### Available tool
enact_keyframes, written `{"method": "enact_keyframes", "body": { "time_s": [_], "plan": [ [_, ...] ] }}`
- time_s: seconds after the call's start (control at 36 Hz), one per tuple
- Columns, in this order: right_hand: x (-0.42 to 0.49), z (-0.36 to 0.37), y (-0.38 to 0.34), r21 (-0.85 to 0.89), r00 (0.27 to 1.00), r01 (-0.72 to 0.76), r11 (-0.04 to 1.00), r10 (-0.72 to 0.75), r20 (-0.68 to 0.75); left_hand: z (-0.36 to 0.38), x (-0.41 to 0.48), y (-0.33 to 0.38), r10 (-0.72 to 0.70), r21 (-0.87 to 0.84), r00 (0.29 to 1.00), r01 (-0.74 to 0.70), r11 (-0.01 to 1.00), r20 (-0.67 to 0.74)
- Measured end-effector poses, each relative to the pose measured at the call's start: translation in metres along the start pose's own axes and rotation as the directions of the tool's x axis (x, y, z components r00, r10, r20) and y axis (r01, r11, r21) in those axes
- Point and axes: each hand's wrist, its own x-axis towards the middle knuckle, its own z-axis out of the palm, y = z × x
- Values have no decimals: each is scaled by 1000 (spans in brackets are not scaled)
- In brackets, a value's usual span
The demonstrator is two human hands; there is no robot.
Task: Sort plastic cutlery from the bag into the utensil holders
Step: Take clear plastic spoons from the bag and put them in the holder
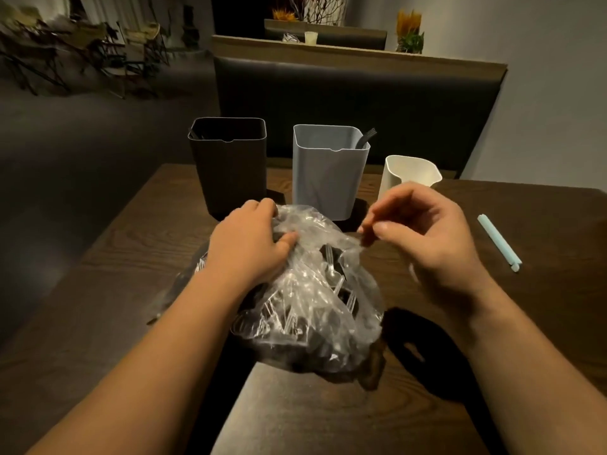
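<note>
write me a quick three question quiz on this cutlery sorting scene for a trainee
1. True or false: the grey holder already has a black utensil in it.
2. What does the left hand grip? A. the clear bag B. a loose fork C. nothing
3. Fill in: ___ holders stand on the table beyond the bag.
Key: 1 true; 2 A; 3 three
</note>
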Motion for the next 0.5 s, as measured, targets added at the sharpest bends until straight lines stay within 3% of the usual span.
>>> {"method": "enact_keyframes", "body": {
  "time_s": [0.06,0.08,0.11,0.17,0.22,0.25,0.28,0.33,0.39,0.44,0.5],
  "plan": [
    [-11,5,-8,168,984,-70,983,40,176,-2,-2,2,27,6,999,-27,1000,-32],
    [-13,7,-10,158,958,-131,979,84,275,-3,-4,3,55,0,997,-55,999,-55],
    [-14,8,-9,59,932,-162,985,133,337,-4,-7,4,88,-11,992,-90,996,-87],
    [-12,9,0,-349,944,-79,934,183,276,-8,-13,8,154,-39,976,-162,986,-156],
    [-8,9,14,-747,981,-6,665,147,123,-12,-18,10,175,-81,963,-194,978,-204],
    [-8,8,18,-845,984,-17,535,157,79,-13,-20,10,159,-128,966,-188,974,-206],
    [-8,5,21,-893,978,-46,447,203,51,-15,-21,9,134,-211,973,-173,962,-190],
    [-11,-3,23,-914,953,-78,399,300,49,-17,-23,8,75,-434,990,-121,893,-123],
    [-12,-14,22,-876,936,-84,474,340,94,-22,-23,9,-6,-657,999,-22,753,-40],
    [-11,-24,21,-825,910,-99,557,385,151,-29,-22,13,-107,-880,990,133,455,94],
    [-12,-33,23,-791,870,-113,601,445,213,-32,-18,16,-151,-951,955,275,139,254]
  ]
}}
